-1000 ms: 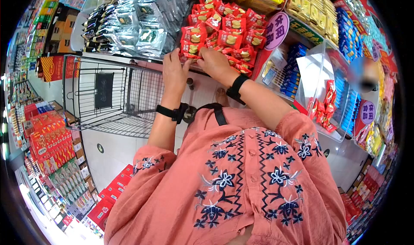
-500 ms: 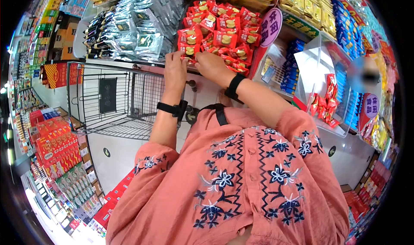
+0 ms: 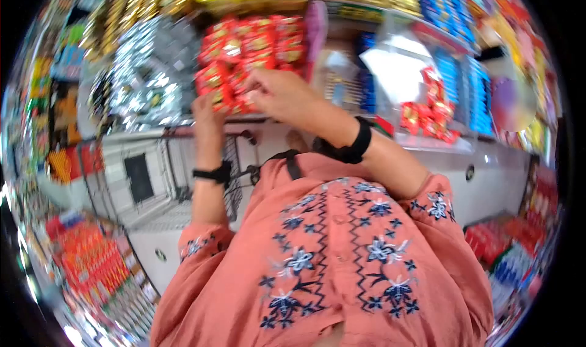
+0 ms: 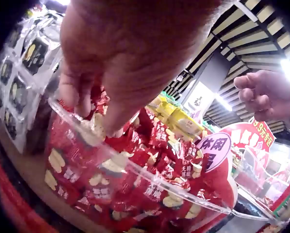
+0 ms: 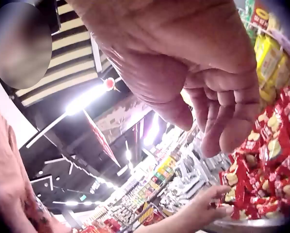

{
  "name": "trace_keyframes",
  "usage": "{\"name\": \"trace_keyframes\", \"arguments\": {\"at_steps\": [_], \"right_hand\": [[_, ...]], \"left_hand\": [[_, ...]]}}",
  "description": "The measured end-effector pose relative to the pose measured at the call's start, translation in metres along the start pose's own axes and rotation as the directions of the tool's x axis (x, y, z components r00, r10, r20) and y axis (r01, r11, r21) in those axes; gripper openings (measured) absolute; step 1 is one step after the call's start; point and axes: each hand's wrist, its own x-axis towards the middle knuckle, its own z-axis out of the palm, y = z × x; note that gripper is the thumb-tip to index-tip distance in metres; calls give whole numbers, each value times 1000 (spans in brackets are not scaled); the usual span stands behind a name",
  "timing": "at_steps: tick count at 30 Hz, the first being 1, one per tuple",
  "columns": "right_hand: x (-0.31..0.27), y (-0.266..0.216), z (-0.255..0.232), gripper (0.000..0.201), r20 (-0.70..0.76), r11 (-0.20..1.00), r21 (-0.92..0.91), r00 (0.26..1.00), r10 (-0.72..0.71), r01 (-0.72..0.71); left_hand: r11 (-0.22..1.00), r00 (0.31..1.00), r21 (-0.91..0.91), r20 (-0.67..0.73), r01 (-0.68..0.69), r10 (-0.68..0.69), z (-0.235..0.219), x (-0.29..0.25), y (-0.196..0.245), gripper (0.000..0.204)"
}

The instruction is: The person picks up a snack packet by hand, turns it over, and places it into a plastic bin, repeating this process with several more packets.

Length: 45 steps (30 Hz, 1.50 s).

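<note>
Silver packets (image 3: 149, 60) lie left of the left hand (image 3: 209, 116), whose narrowly parted fingers touch red packets (image 3: 215, 77) at the clear bin's (image 4: 183, 193) rim; a pinch cannot be told. The right hand (image 3: 287, 98) hovers above, fingers loosely curled, holding none. Sorting looks underway; how much remains is unclear.

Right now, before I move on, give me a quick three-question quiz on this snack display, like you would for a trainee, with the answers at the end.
1. Which hand reaches down among the red packets?
A) right hand
B) left hand
C) neither hand
2. True or false: from the wearer's side, the silver packets lie to the left of the red packets.
3. Fill in the colour: the band on the right wrist is ____.

Key: 1 B; 2 true; 3 black.
</note>
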Motion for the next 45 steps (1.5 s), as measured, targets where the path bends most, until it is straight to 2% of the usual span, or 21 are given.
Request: {"name": "trace_keyframes", "arguments": {"at_steps": [2, 5, 6, 7, 9, 11, 13, 14, 17, 19, 21, 22, 25, 29, 32, 36, 39, 40, 41, 43, 45], "right_hand": [[-19, -13, -35, 22, -80, 995, 80, 995, -61, 67], [-48, -24, -97, 24, -137, 993, 97, 987, 83, -70], [-59, -34, -123, 27, -137, 975, 181, 978, 157, -131], [-69, -30, -145, 27, -174, 969, 210, 970, 167, -129], [-91, -35, -194, 27, -255, 962, 201, 938, 234, -185], [-111, -14, -238, 26, -367, 979, 71, 908, 204, -192], [-130, 18, -276, 28, -452, 968, -52, 870, 196, -245], [-139, 40, -295, 27, -449, 946, -78, 858, 249, -315], [-159, 92, -332, 28, -425, 822, -159, 789, 443, -547], [-169, 105, -341, 28, -381, 659, -228, 688, 617, -717], [-174, 121, -344, 32, -344, 572, -253, 625, 700, -780], [-181, 129, -346, 38, -306, 605, -241, 651, 694, -759], [-181, 142, -346, 42, -307, 500, -467, 664, 682, -729], [-177, 180, -348, 26, -275, 499, -654, 793, 543, -568], [-177, 213, -347, 23, -277, 431, -781, 868, 411, -453], [-178, 200, -354, 21, -253, 391, -845, 917, 309, -365], [-182, 182, -365, 19, -243, 482, -809, 939, 244, -335], [-184, 151, -365, 15, -289, 572, -701, 903, 317, -425], [-186, 116, -362, 14, -326, 686, -474, 834, 445, -552], [-191, 98, -364, 9, -381, 760, -238, 778, 499, -604], [-194, 76, -364, 10, -390, 839, -85, 793, 468, -537]], "left_hand": [[1000, 1000, 4, 16, -25, 24, -11, 7, 14, 53], [999, 1000, -30, -14, -12, 11, -21, 27, 64, 48], [994, 1000, -107, 8, 11, -11, -20, 35, 83, 45], [969, 997, -235, -23, -73, 69, -17, 43, 101, 44], [913, 995, -407, 87, 1, 38, -18, 54, 152, 43], [856, 989, -511, 76, -72, 129, -10, 63, 191, 41], [766, 976, -642, 187, 34, 113, -5, 68, 228, 39], [723, 978, -690, 115, -47, 173, 2, 71, 241, 35], [616, 945, -781, 271, 104, 185, 5, 69, 276, 34], [586, 940, -805, 265, 92, 216, 13, 68, 287, 33], [586, 936, -803, 282, 111, 209, 13, 64, 299, 33], [620, 924, -775, 318, 125, 212, 12, 62, 303, 35], [628, 920, -767, 328, 129, 213, 21, 57, 305, 35], [650, 916, -746, 349, 144, 197, 21, 52, 314, 34], [651, 918, -745, 348, 147, 191, 23, 49, 316, 34], [643, 908, -746, 375, 174, 189, 26, 47, 316, 34], [650, 909, -737, 379, 183, 174, 25, 46, 320, 31], [657, 911, -731, 378, 184, 166, 24, 46, 322, 30], [659, 905, -725, 393, 199, 159, 23, 47, 324, 30], [663, 894, -712, 424, 231, 145, 19, 49, 327, 28], [651, 885, -723, 435, 231, 168, 15, 53, 333, 28]]}}
